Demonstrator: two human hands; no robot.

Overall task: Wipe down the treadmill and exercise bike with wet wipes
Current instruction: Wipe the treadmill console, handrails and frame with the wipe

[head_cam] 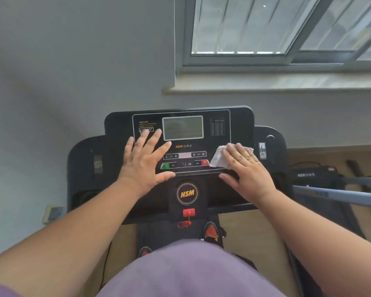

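Black plastic is filling the middle of the scene: the treadmill console (pixel 240 125) is standing against a grey wall, with the person facing it from the near side. At far left, low on the wall, a pale socket plate (pixel 51 213) is showing beside the left forearm. Moving right, the left hand (pixel 145 161) is lying flat on the left part of the console face, its fingers straight and fanned apart, the thumb reaching out toward the green button (pixel 165 166) at the left end of the button row. It is holding nothing. Just right of those fingertips the grey display screen (pixel 183 127) is sitting dark, and below it the round orange HSM badge (pixel 187 193) is facing the person, with a red safety key (pixel 188 212) hanging under it. Further right, the white wet wipe (pixel 217 159) is lying on the console's right part, touching the red button (pixel 205 162) end of the row. The right hand (pixel 247 170) is pressing down on the wipe with straight fingers held close together, covering its right half, the thumb spread out toward the near edge. At the near edge a purple shirt (pixel 191 269) and red shoes (pixel 211 231) on the belt are showing. Far right, a second grey-framed machine (pixel 338 192) is standing on the wooden floor, under the window (pixel 287 28).
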